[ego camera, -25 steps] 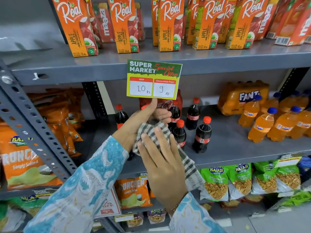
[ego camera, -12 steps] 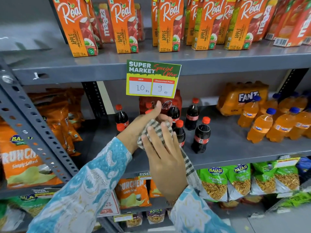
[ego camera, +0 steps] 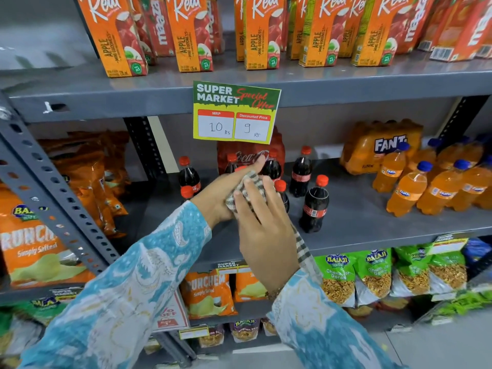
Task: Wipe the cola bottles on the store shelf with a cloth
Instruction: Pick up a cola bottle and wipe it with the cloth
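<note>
Cloth (ego camera: 249, 191) between both hands

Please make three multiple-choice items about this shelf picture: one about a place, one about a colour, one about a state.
1. Where do the cola bottles stand?
A. top shelf
B. middle shelf
C. floor

2. What colour are their caps?
A. blue
B. green
C. red

3. What is the cloth doing?
A. lying on the shelf
B. held between both hands
C. hanging from the price sign

Answers:
1 B, they stand below the juice cartons.
2 C, the caps are red; blue ones top the orange bottles.
3 B, the left hand and right hand press it.
</note>
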Demonstrator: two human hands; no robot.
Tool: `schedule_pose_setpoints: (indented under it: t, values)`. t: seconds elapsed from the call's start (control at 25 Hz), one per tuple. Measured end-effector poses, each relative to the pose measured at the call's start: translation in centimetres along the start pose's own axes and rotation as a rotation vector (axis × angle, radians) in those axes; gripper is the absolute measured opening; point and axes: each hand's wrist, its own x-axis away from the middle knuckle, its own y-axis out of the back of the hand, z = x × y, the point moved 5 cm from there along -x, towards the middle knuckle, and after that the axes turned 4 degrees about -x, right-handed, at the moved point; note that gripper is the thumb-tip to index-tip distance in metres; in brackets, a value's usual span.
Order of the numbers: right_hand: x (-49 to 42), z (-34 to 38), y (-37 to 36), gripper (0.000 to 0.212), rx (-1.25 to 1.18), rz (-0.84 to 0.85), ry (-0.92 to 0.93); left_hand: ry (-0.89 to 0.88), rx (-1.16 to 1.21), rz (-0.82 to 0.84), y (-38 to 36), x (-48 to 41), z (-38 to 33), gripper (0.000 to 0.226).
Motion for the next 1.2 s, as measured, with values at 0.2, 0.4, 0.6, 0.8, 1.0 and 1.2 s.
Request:
schedule_pose_setpoints:
  t: [0.2, 0.4, 0.6, 0.8, 1.0, 1.2]
  values:
    - [1.0, 0.2, -0.4, 0.028, 0.059, 0.056, -0.031, -0.003, -0.11, -0.133, 0.0, 0.4, -0.3, 0.046]
    - [2.3, -0.3, 0.1, 0.045, 0.084, 0.094, 0.0, -0.042, -0.242, -0.315, -0.4, 0.9, -0.2, 0.046]
    - [4.6, -0.8, 0.5, 0.048, 0.104, 0.122, 0.124, -0.123, -0.229, -0.311, -0.2, 0.2, -0.6, 0.044]
    - [6.3, -0.3, 2.1, 0.049, 0.013, 0.097, 0.145, -0.141, -0.113, -0.311, 0.5, 0.2, -0.4, 0.043]
    - [0.7, 1.0, 1.7, 0.033, 0.066, -0.001, 0.054, -0.094, -0.029, -0.067, -0.5, 0.8, 0.2, 0.053]
    - [2.8, 1.4, 1.3, 0.048, 0.135, 0.037, 0.069, -0.159, -0.007, -0.13, -0.5, 0.9, -0.1, 0.043]
